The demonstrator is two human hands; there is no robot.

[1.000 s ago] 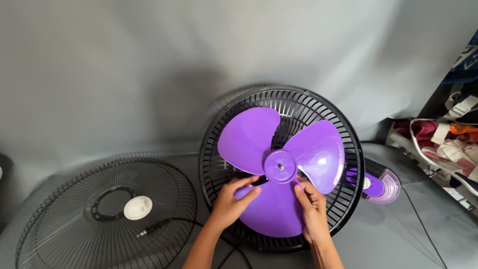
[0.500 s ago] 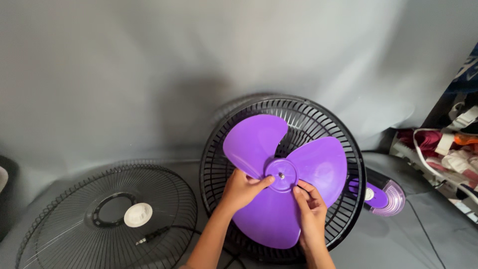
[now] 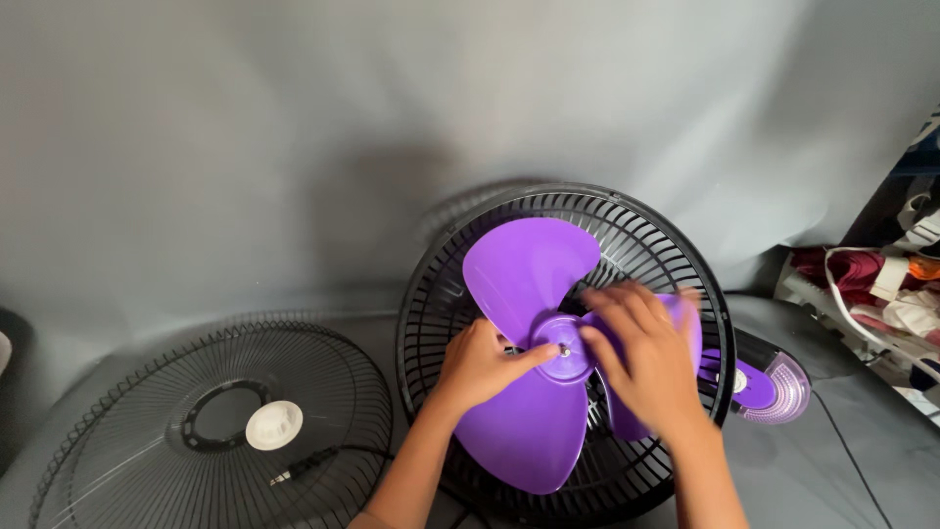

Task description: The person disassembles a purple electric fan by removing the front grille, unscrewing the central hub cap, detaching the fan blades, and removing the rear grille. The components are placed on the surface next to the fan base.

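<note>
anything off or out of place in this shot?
The fan is apart: the front wire guard lies flat on the grey sheet, off the rear guard. The purple blade sits exposed under both hands. No visible damage.

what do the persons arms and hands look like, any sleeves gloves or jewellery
Both forearms are bare, with no sleeves in view. The left hand and the right hand wear no gloves, and no rings, watch or bracelets show. The right hand is slightly motion-blurred, so fine details there are hard to make out.
</note>
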